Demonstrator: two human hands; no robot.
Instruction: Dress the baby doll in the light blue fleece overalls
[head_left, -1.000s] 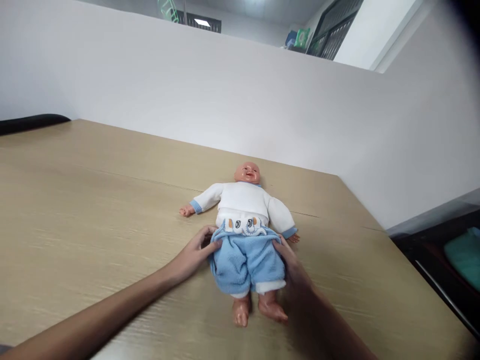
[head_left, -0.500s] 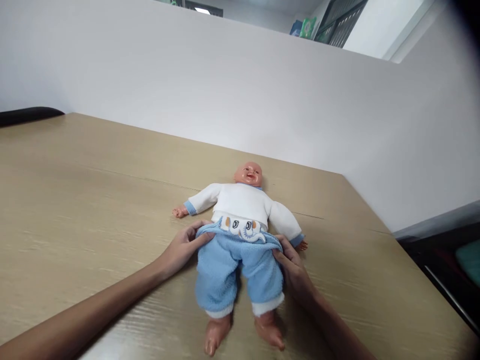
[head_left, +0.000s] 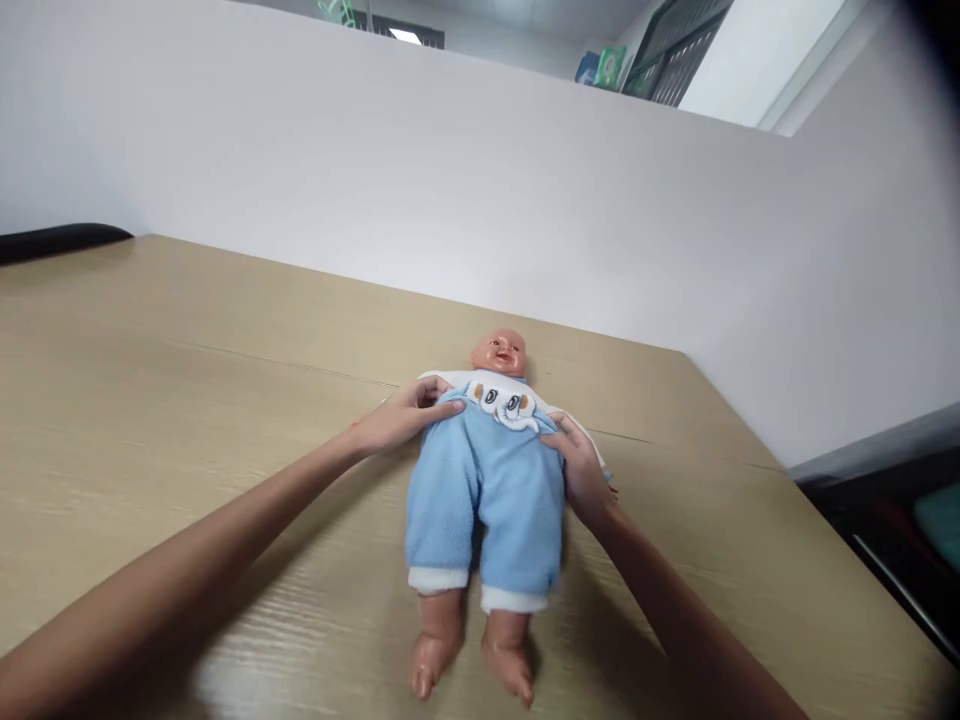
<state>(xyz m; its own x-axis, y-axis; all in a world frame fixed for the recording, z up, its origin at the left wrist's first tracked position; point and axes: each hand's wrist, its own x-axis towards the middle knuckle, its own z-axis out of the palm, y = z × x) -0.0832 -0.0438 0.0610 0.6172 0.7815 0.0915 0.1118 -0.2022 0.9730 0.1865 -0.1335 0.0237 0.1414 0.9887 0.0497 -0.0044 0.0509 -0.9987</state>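
A baby doll (head_left: 498, 352) lies on its back on the wooden table (head_left: 187, 350), head away from me and bare feet toward me. It wears a white top and blue fleece trousers (head_left: 487, 490) with an elephant bib at the chest. My left hand (head_left: 405, 412) pinches the trousers' upper left edge beside the doll's chest. My right hand (head_left: 576, 462) grips the upper right edge of the trousers at the doll's side. The doll's arms are mostly hidden behind my hands.
A white partition wall (head_left: 450, 180) runs along the table's far edge. The table's right edge drops off to a dark area (head_left: 900, 540) holding something teal. A black object (head_left: 60, 240) lies at the far left corner.
Both hands have pulled the blue trousers up from the doll's waist to its chest. The bib now covers most of the white top, and the trouser legs are stretched straight.
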